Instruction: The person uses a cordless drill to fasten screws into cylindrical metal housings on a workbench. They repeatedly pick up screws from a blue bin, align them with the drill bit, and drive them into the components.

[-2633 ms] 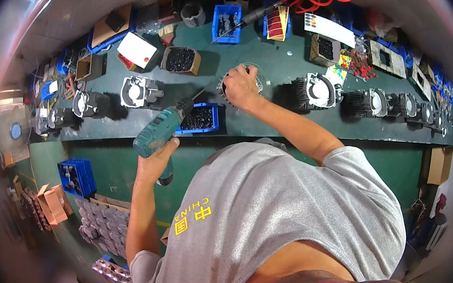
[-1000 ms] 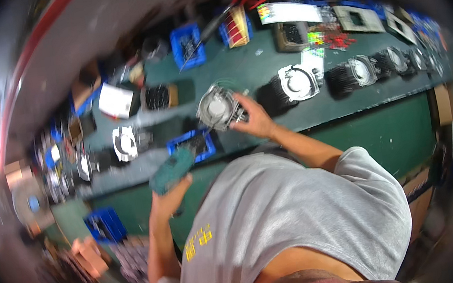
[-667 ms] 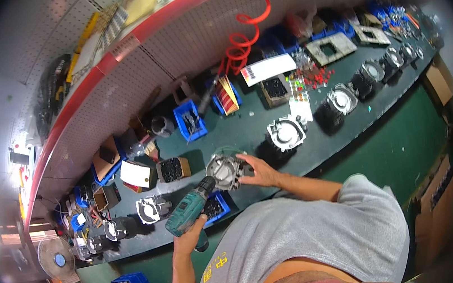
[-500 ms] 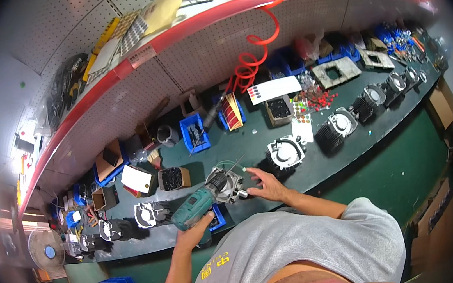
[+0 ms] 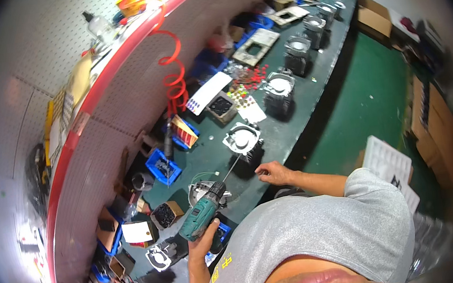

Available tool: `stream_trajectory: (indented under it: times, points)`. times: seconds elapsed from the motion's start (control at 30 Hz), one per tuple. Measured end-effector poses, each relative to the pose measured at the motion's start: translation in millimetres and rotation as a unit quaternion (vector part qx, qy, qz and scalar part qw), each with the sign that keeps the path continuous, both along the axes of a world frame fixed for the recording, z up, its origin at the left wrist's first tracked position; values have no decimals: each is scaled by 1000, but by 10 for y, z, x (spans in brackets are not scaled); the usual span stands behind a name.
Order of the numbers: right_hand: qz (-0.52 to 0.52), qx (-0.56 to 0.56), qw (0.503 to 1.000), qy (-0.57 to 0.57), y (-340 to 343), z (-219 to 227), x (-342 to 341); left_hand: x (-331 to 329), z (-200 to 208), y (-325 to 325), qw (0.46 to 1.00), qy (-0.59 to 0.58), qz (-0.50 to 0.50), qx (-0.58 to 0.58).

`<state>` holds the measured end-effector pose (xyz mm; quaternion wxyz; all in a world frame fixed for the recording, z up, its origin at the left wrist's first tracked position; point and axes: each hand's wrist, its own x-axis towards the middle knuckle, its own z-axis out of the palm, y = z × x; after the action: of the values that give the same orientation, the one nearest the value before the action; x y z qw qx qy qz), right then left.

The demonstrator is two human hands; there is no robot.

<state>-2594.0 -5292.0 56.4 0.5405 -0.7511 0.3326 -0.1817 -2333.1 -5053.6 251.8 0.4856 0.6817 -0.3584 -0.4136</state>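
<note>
A teal cordless drill [image 5: 199,218] is gripped in my left hand [image 5: 205,241], its long thin bit slanting up to the right over the bench. Partly hidden behind the drill lies a round metal housing [image 5: 197,190], with a thin greenish wire at its far side. My right hand [image 5: 274,173] hangs at the bench's near edge, right of the bit, with its fingers curled together. Whether something small is between them cannot be made out. Nearest to the bit's tip stands a motor unit with a white metal face [image 5: 242,137] and a dark finned body.
More motor units [image 5: 278,85] line the green bench toward the far right, others [image 5: 162,255] toward the near left. Along the back are blue bins [image 5: 163,169], a box of black screws [image 5: 166,214] and red small parts [image 5: 252,77]. A coiled red hose [image 5: 174,80] hangs above.
My view has swung to the right. My right hand has left the metal housing and its fingers have curled in. The drill stays in my left hand above the housing.
</note>
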Motion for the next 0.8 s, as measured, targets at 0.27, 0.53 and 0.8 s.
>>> stream_trajectory:
  times: [0.27,0.53,0.8]
  points:
    - [-131,16,936,326,968,-1171,-2069,-47,-224,-62,977,-78,-196,21]
    - [-294,203,849,390,1993,-1177,-3441,-648,-202,-649,954,-41,-296,20]
    - [-392,246,845,266,1840,-1340,-3830,-1602,-188,-1661,926,-121,-356,-31]
